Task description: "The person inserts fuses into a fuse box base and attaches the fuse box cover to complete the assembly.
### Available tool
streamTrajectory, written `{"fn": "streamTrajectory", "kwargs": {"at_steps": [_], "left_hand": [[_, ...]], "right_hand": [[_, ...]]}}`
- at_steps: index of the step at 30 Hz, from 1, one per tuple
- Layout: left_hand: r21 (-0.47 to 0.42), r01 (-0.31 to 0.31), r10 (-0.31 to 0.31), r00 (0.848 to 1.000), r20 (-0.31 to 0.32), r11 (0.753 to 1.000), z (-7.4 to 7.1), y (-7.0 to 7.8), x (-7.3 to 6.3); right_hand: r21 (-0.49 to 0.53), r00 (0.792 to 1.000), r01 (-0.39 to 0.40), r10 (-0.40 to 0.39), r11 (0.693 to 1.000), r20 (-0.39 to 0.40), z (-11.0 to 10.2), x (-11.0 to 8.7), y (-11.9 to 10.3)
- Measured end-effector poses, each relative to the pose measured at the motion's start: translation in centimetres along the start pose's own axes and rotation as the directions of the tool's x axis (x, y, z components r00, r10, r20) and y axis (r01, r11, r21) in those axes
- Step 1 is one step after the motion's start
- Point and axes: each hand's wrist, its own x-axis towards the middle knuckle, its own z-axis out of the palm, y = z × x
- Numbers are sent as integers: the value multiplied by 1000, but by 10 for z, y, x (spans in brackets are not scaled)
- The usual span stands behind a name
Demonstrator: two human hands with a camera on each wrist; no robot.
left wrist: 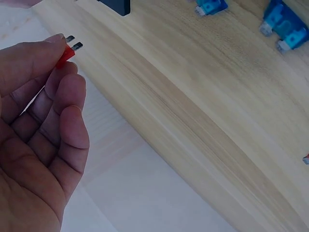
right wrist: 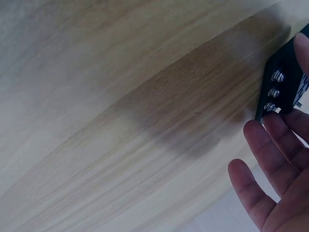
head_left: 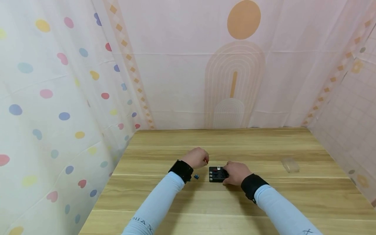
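Note:
My left hand point(head_left: 196, 158) pinches a red blade fuse point(left wrist: 66, 57) between thumb and fingertips, its two metal prongs pointing away from the hand. That hand is raised just left of a black fuse box point(head_left: 215, 175), which has a row of metal screws along its left side. With thumb and fingers on opposite edges, my right hand point(head_left: 236, 173) grips the fuse box at its right end and covers part of it. Screws point(right wrist: 273, 92) on the box also show in the right wrist view. Two blue blade fuses point(left wrist: 287, 27) lie on the table near the left hand.
A clear plastic lid or case point(head_left: 290, 165) lies to the right on the wooden table point(head_left: 223, 209). At the right edge of the left wrist view a small red piece point(left wrist: 306, 159) is partly cut off. Curtains hang behind and at both sides.

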Motion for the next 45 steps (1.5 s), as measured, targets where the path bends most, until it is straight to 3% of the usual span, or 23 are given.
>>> {"fn": "streamTrajectory", "kwargs": {"at_steps": [10,23,45], "left_hand": [[-11,-22,23,999,24,1000,-1,5,0],[-63,-46,51,996,75,997,-3,19,1],[-19,-129,130,987,94,991,0,28,6]], "right_hand": [[-38,1000,5,-6,999,-20,0,0,-4],[-12,999,16,-17,1000,-29,-3,-1,-7],[-19,998,49,-49,999,-31,-6,-1,-6]]}}
